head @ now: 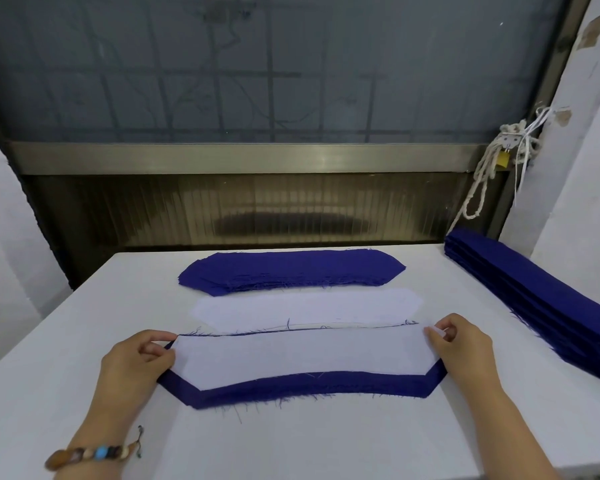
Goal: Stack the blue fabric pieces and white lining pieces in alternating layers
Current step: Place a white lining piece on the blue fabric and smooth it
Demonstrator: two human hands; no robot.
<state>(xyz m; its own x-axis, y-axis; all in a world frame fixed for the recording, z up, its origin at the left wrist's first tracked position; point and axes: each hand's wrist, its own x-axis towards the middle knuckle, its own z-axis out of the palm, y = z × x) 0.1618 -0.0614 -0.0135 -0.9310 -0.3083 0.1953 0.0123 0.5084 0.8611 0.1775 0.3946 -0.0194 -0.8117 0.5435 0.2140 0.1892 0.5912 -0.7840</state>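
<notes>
On the white table (84, 323), left hand (137, 358) and right hand (461, 344) pinch the ends of a white lining (302, 358) over a blue piece (291, 388); stacking looks barely begun, with blue pile (291, 270) and white pile (305, 308) waiting.

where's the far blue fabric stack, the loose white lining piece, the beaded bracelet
far blue fabric stack (291, 268): head view, top piece's middle
loose white lining piece (305, 306): head view, its centre
beaded bracelet (100, 452): head view, blue bead

Matt blue cloth (302, 388) frays at edges; white lining (302, 358) looks smooth.
</notes>
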